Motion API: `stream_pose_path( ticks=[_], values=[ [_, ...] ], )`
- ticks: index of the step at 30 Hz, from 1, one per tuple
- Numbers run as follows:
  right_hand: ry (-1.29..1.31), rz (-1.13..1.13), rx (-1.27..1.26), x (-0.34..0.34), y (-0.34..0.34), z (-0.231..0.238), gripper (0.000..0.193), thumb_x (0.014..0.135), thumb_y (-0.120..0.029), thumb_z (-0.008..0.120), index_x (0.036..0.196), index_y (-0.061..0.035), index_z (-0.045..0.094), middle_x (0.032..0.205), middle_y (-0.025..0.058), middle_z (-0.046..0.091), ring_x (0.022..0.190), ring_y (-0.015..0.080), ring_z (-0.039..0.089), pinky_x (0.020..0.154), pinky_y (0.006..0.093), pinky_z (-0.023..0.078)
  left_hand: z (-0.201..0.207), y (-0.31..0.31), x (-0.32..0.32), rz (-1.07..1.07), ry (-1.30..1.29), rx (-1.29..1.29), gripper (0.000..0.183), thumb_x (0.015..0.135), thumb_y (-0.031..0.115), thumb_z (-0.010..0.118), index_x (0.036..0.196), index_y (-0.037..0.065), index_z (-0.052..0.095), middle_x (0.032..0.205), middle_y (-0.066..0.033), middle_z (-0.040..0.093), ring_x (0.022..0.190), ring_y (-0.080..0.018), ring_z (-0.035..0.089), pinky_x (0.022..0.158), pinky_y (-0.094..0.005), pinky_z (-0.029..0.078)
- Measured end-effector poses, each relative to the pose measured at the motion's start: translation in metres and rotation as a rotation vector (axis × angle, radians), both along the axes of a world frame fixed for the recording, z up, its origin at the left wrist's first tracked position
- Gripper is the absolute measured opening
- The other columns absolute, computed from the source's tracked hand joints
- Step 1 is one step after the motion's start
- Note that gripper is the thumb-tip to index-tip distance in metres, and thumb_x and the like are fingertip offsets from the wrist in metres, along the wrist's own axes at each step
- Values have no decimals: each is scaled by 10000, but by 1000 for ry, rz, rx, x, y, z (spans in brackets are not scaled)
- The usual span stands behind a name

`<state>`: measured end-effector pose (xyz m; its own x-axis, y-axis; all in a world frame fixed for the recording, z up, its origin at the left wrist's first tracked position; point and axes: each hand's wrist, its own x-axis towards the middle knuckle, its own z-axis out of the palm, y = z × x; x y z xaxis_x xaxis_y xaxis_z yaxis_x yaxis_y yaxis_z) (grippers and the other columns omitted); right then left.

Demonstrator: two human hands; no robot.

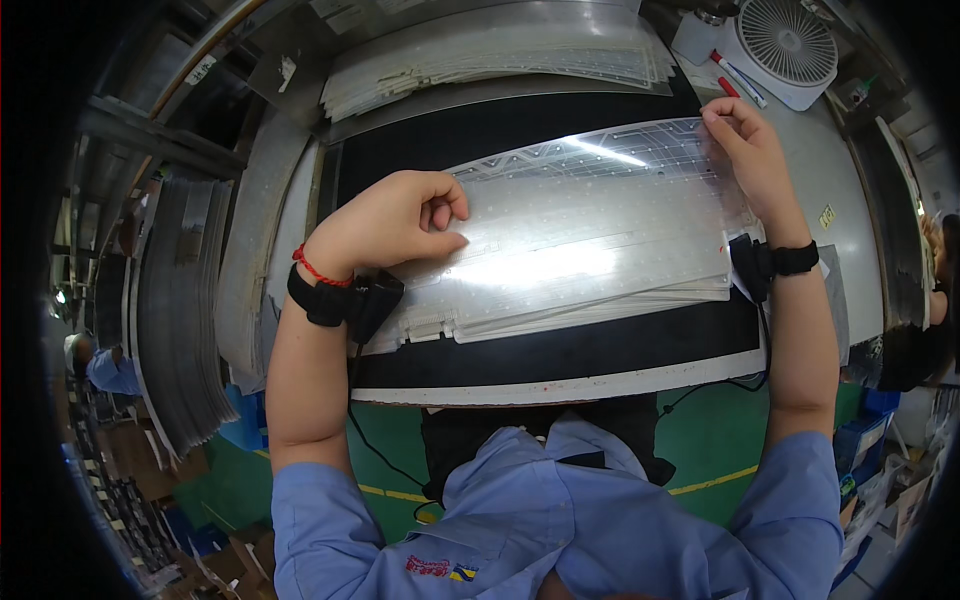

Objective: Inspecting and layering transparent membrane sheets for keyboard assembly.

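Note:
A stack of thin, glossy plastic sheets (560,230) lies on the black mat in front of me. The top one is a see-through sheet (640,145) printed with fine lines, and light glares off it. At its far right corner, my right hand (752,160) pinches the edge between thumb and fingers. Over the left end of the stack hovers or rests my left hand (395,222); contact is hard to tell. Its fingers are curled, with a gap between them and the thumb, and nothing shows in it.
Another pile of sheets (490,75) lies at the far side, beyond the black mat (580,350). A white fan (790,45) and several pens (740,78) sit at the far right. Tall sheet stacks (185,300) stand left. Wrist straps trail black cables (385,450).

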<state>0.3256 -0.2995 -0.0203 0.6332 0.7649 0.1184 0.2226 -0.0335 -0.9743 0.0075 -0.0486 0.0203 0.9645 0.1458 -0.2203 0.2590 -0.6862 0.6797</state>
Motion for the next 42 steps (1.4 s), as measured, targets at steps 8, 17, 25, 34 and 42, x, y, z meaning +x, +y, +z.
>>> stream_pose_path(
  ticks=[8,17,25,34,42],
  values=[
    [-35,7,-10,1,0,0,167,959,-212,576,1035,-68,611,911,4,630,844,74,577,723,208,450,-4,0,1,37,1,-33,155,761,93,721,866,30,625,684,42,508,628,-44,441,571,-200,385],
    [-39,5,-3,0,-1,0,155,960,-205,575,1034,-73,612,906,-3,623,842,73,573,723,207,451,-5,2,1,28,-14,-82,97,853,124,648,875,32,625,699,53,521,641,-34,462,584,-189,391],
    [0,-6,-3,0,-1,2,150,961,-195,571,1036,-71,610,895,-6,622,801,63,565,691,199,452,-5,32,-5,312,-242,-381,236,991,223,496,876,66,631,700,47,552,636,-41,489,569,-181,379],
    [32,1,61,0,-1,2,136,960,-171,572,1040,-66,606,875,-20,612,753,57,561,665,190,456,-6,1,3,70,-48,-179,253,687,124,833,809,58,620,717,56,514,666,-48,452,627,-191,390],
    [42,-19,84,5,-3,-2,142,962,-148,564,1050,-44,606,855,-18,607,733,58,553,653,189,454,3,3,0,86,-51,-80,325,664,48,800,938,71,628,878,26,535,773,-76,467,687,-216,424]
  ],
)
